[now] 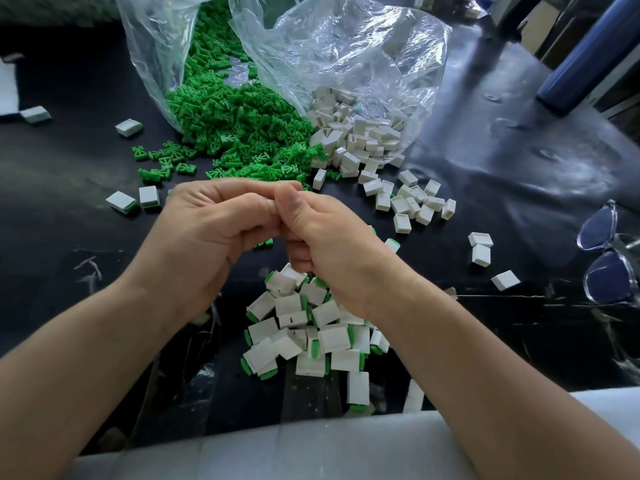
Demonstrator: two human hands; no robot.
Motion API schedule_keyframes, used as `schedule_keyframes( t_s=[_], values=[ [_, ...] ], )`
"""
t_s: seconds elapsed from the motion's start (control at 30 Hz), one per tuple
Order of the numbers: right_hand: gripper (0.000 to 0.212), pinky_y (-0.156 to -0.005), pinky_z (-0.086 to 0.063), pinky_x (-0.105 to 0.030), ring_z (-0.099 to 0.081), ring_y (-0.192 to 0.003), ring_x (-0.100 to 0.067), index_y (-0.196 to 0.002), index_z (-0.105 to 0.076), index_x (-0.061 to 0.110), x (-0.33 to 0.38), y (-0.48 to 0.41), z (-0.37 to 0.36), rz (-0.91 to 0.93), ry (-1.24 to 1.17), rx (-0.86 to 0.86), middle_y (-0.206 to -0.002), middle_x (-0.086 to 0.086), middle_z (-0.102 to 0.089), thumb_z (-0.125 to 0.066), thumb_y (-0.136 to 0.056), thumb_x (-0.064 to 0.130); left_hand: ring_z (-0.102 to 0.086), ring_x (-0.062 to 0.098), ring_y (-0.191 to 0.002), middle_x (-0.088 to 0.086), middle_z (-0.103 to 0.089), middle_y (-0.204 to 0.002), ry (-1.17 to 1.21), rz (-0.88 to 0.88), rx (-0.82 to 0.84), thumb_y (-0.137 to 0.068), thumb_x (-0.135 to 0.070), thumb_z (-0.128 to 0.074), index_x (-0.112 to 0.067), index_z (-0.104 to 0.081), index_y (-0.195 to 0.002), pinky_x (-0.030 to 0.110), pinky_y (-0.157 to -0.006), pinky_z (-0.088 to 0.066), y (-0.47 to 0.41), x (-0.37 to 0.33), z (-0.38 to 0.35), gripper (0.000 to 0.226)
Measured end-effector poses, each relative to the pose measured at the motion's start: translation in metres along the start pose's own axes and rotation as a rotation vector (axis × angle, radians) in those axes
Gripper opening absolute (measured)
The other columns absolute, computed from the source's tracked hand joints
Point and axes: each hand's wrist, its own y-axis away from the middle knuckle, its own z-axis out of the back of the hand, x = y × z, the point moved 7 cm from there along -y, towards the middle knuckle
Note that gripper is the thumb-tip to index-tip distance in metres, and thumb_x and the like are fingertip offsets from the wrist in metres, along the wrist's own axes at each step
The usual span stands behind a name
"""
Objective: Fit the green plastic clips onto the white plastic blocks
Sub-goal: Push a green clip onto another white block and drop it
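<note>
My left hand (211, 230) and my right hand (325, 244) meet fingertip to fingertip above the black table, all fingers curled. They pinch a small piece between them; only a pale sliver of a white block (271, 202) shows. A bit of green clip (265, 243) peeks out under my left fingers. Loose green clips (239, 133) spill from a clear bag at the back. Loose white blocks (360, 140) spill from a second clear bag (346, 50) beside them. Below my hands lies a pile of white blocks with green clips fitted (311, 327).
Single white blocks (415, 202) are scattered right of my hands, and others (129, 127) lie to the left. Clear-framed glasses (609, 258) rest at the right edge. A dark blue bottle (585, 57) stands at the back right. White foam (311, 448) lines the near edge.
</note>
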Motion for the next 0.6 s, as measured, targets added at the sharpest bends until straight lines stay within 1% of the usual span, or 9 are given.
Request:
schedule_keyframes(
  t_s=[0.07, 0.1, 0.13, 0.17, 0.23, 0.37, 0.47, 0.53, 0.6],
  values=[
    [0.043, -0.058, -0.025, -0.019, -0.035, -0.06, 0.003, -0.118, -0.058, 0.005, 0.0, -0.001, -0.001, -0.003, 0.008, -0.005, -0.063, 0.016, -0.038, -0.031, -0.1, 0.033, -0.067, 0.015, -0.08, -0.001, -0.072, -0.077, 0.004, 0.002, -0.001, -0.069, -0.013, -0.055, -0.019, -0.076, -0.07, 0.03, -0.078, -0.056, 0.0, -0.001, -0.001, 0.022],
    [0.041, -0.058, -0.025, -0.018, -0.035, -0.058, 0.003, -0.11, -0.062, 0.007, 0.0, -0.001, -0.001, 0.0, 0.003, 0.0, -0.06, 0.018, -0.04, -0.032, -0.1, 0.033, -0.067, 0.016, -0.08, -0.001, -0.072, -0.077, 0.005, 0.004, -0.001, -0.068, -0.013, -0.055, -0.019, -0.076, -0.069, 0.03, -0.078, -0.056, 0.001, -0.001, -0.001, 0.022],
    [0.038, -0.057, -0.025, -0.018, -0.036, -0.056, 0.004, -0.094, -0.065, 0.013, 0.0, 0.0, -0.001, 0.005, -0.012, 0.01, -0.053, 0.018, -0.042, -0.032, -0.1, 0.032, -0.066, 0.017, -0.079, 0.0, -0.072, -0.076, 0.012, 0.006, -0.005, -0.068, -0.012, -0.055, -0.018, -0.076, -0.068, 0.03, -0.077, -0.056, 0.001, -0.001, -0.001, 0.022],
    [0.039, -0.057, -0.025, -0.018, -0.036, -0.053, 0.004, -0.075, -0.061, 0.022, 0.0, 0.0, -0.001, 0.004, -0.045, 0.018, -0.045, 0.018, -0.044, -0.033, -0.1, 0.032, -0.066, 0.019, -0.078, 0.003, -0.072, -0.076, 0.029, 0.008, -0.015, -0.067, -0.011, -0.055, -0.016, -0.076, -0.068, 0.03, -0.075, -0.057, 0.0, -0.001, -0.001, 0.022],
    [0.046, -0.055, -0.025, -0.019, -0.036, -0.047, 0.003, -0.055, -0.047, 0.027, 0.0, 0.001, 0.0, -0.005, -0.128, 0.023, -0.042, 0.018, -0.042, -0.035, -0.099, 0.032, -0.067, 0.022, -0.074, 0.01, -0.072, -0.077, 0.071, 0.017, -0.037, -0.066, -0.009, -0.055, -0.013, -0.076, -0.068, 0.029, -0.07, -0.058, 0.0, 0.0, 0.0, 0.022],
    [0.046, -0.052, -0.018, -0.027, -0.024, -0.052, -0.012, -0.06, -0.042, 0.016, 0.002, 0.001, -0.001, -0.019, -0.177, 0.055, -0.059, -0.003, -0.028, -0.033, -0.098, 0.038, -0.068, 0.025, -0.071, 0.015, -0.072, -0.078, 0.09, 0.023, -0.029, -0.067, -0.009, -0.055, -0.009, -0.076, -0.07, 0.032, -0.07, -0.058, -0.001, 0.0, 0.001, 0.021],
    [0.053, -0.052, -0.019, -0.025, -0.026, -0.053, -0.014, -0.069, -0.05, 0.01, 0.002, -0.001, 0.01, -0.038, -0.027, 0.017, -0.062, -0.008, -0.033, -0.029, -0.094, 0.051, -0.069, 0.02, -0.07, 0.007, -0.073, -0.074, 0.071, 0.006, -0.045, -0.067, -0.007, -0.063, -0.015, -0.076, -0.069, 0.032, -0.075, -0.059, -0.002, -0.002, 0.003, 0.016],
    [0.058, -0.055, -0.028, -0.023, -0.036, -0.051, -0.007, -0.075, -0.063, 0.008, 0.002, -0.003, 0.027, -0.026, 0.097, -0.082, -0.058, 0.004, -0.043, -0.03, -0.092, 0.054, -0.069, 0.016, -0.075, 0.002, -0.074, -0.077, 0.047, -0.009, -0.063, -0.067, -0.011, -0.068, -0.018, -0.077, -0.069, 0.027, -0.071, -0.057, -0.002, -0.003, 0.005, 0.012],
    [0.044, -0.062, -0.035, -0.023, -0.044, -0.057, -0.001, -0.077, -0.065, 0.017, 0.004, -0.005, 0.049, 0.014, 0.19, -0.222, -0.057, 0.016, -0.047, -0.039, -0.092, 0.049, -0.067, 0.011, -0.069, 0.001, -0.073, -0.076, 0.044, -0.026, -0.057, -0.066, -0.017, -0.071, -0.02, -0.077, -0.071, 0.019, -0.057, -0.054, -0.001, -0.006, 0.005, 0.009]
  ],
)
